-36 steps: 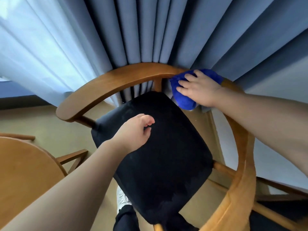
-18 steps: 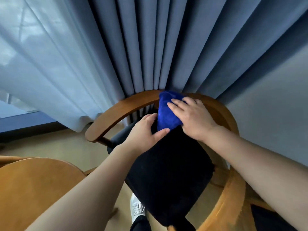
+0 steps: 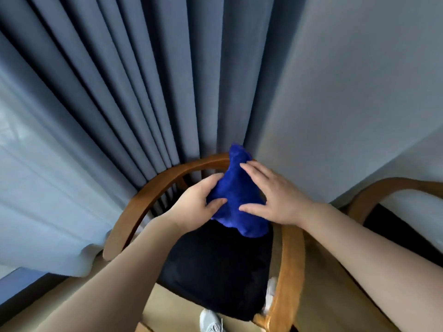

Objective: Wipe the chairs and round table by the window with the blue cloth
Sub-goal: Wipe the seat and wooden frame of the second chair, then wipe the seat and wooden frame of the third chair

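The blue cloth (image 3: pixel 236 188) is bunched and held up between both hands above the back of the seat. My left hand (image 3: pixel 194 204) pinches its left edge with thumb and fingers. My right hand (image 3: pixel 273 197) lies against its right side, fingers spread, thumb on the lower edge. Under them stands a wooden armchair with a curved back rail (image 3: pixel 153 188) and a black seat cushion (image 3: pixel 215 271). A second chair (image 3: pixel 383 185) of the same kind shows at the right edge. The round table is out of view.
Dark blue curtains (image 3: pixel 143 80) hang right behind the chair, with a sheer white curtain (image 3: pixel 31 188) to the left and a pale wall (image 3: pixel 359 92) to the right. A white shoe (image 3: pixel 211 322) shows on the beige floor below the seat.
The cloth has left the chair's back rail and is now lifted between both hands. My left hand came up from over the seat and took hold of it. The view tilted up and right.
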`<state>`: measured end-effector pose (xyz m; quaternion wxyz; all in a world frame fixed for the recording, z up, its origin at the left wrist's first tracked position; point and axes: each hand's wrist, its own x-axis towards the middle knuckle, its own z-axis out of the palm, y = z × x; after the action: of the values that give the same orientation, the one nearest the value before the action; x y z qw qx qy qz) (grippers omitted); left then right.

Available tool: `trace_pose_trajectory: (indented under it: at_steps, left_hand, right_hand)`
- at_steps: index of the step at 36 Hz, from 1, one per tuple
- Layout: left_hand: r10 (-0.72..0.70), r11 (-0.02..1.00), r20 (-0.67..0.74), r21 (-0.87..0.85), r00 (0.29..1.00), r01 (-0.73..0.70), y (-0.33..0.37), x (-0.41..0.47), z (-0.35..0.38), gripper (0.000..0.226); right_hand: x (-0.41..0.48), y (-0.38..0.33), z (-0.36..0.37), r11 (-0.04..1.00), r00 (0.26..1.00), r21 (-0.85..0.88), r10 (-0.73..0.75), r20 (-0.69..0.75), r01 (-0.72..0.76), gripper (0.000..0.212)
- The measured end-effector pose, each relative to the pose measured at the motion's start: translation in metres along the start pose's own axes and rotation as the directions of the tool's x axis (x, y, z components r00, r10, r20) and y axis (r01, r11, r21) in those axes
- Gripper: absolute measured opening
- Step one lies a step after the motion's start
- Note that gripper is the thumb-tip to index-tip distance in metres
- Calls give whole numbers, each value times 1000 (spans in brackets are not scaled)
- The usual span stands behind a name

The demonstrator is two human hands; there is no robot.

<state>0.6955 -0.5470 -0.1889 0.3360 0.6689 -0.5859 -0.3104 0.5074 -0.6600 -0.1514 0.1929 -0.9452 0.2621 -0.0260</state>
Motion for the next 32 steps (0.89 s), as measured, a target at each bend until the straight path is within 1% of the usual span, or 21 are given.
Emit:
trace_pose_trajectory:
  at_steps: [2,4,6,9,11,13,15,17,19,21,25,29,32]
  left_hand:
    - [59,996,69,62,996,-63,13,0,6,51]
    - [124,982,116,131,985,-139,28,2,15,53]
    - [191,961,165,170,968,-219,46,6,26,54]
    - [273,934,242,163,931,-317,76,13,46,54]
    - [289,924,261,175,921,-339,97,19,61,54]
    - [270,923,254,207,929,-325,118,25,77,52]
    - [259,921,246,228,934,-315,139,29,95,49]
    - [260,921,269,220,927,-322,161,33,117,42]
    - [270,914,317,213,909,-345,184,35,144,37]
    - [277,906,373,205,886,-370,207,35,178,38]
    - [310,861,500,213,809,-462,246,33,254,39]
    - [299,837,582,219,756,-501,279,28,324,36]
    - [294,834,603,217,742,-507,295,25,365,34]
  right_hand:
    - [-24,4,-14,1000,999,1,25,-48,-25,88]
    - [-44,12,-25,996,997,-88,3,-79,-10,86]
    - [-63,20,-34,986,999,-167,-7,-52,-2,84]
    - [-91,31,-44,984,999,-168,48,-10,-49,75]
    - [-112,41,-50,979,995,-174,101,-17,-102,66]
    - [-137,54,-56,966,984,-186,176,-38,-180,54]
    - [-167,68,-61,956,967,-148,245,-66,-252,40]
    - [-200,79,-64,946,950,-95,301,-84,-309,30]
    - [-234,92,-65,930,929,-57,357,-100,-364,29]
    - [-271,108,-66,910,905,-23,408,-117,-414,33]
    - [-352,144,-66,859,853,67,513,-97,-508,35]
    - [-423,176,-64,833,831,92,552,-69,-545,35]
    - [-459,197,-61,812,816,123,577,-30,-570,32]
